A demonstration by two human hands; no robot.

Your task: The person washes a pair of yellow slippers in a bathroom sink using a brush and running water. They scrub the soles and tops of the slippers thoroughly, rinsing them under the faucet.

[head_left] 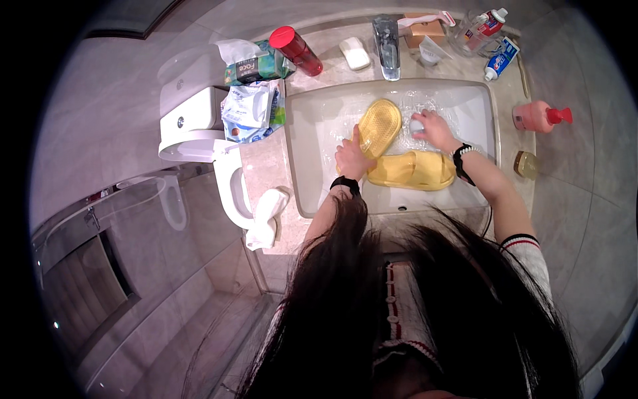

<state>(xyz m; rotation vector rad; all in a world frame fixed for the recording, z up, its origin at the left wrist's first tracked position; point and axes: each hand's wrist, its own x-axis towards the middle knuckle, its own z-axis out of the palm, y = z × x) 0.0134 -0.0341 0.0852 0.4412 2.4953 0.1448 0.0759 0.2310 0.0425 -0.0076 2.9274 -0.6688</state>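
Two yellow slippers (382, 125), one dimpled: left hand (353, 159) grips that, right hand (434, 128) half-curls, its hold unclear.

we find pale, readable lettering on the green tissue pack (251, 70) and white lettering on the blue tube (502, 58). on the white packet (247, 106) near the tissue pack we see small blue print, and on the red-and-white tube (492, 24) more print; both are too small for us to read.
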